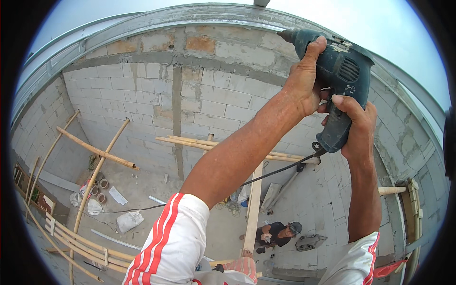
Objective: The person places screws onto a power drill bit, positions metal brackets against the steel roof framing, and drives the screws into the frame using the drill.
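Both my hands are raised at the upper right, holding a dark green corded power drill (346,59). My left hand (306,78) supports the drill's body from beneath, its thumb pressed on the side of the housing. My right hand (361,121) is wrapped around the pistol grip, with some fingers hidden behind it. The drill's nose points left, its tip close in view to a grey metal beam (228,18) along the top of the block wall; whether it touches cannot be seen. A black cord (278,172) runs from the grip down behind my left arm.
Far below lies a concrete floor (156,185) with a white sack (129,221) and tape-like rolls (101,190). Bamboo poles (102,164) cross the space at left. Beside my foot, a narrow wooden plank (254,209) spans the drop. A person in a cap (278,233) is below.
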### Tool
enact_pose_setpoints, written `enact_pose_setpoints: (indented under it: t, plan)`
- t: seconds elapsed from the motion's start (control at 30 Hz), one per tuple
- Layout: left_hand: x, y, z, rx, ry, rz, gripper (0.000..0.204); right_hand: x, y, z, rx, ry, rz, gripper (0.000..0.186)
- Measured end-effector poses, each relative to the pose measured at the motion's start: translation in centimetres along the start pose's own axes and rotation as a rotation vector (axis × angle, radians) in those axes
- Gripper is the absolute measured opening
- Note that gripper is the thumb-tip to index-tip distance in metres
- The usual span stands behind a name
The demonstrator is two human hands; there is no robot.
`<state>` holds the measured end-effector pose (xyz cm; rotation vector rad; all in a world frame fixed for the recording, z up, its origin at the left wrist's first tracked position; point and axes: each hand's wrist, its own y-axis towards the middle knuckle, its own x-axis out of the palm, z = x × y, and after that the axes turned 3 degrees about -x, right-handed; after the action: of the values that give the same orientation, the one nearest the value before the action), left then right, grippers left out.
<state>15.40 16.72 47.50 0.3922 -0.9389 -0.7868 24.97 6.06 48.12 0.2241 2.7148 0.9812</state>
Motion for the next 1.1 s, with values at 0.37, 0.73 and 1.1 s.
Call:
enact_pose_setpoints:
  t: [0.37, 0.73, 1.1]
  plan:
    - [-2.5, 4.4, 2.4, 0.085, -0.067, -0.072, 0.069, 2.7, 4.7, -1.5, -0.044, -0.157, -0.017, 0.04]
    - [-3.1, 4.8, 3.3, 0.107, -0.132, -0.075, 0.067, 3.7, 6.0, -1.9, -0.042, -0.219, -0.042, 0.041]
    - [-3.5, 5.7, 3.0, 0.136, -0.146, -0.087, 0.068, 3.9, 6.7, -2.0, -0.053, -0.263, -0.023, 0.035]
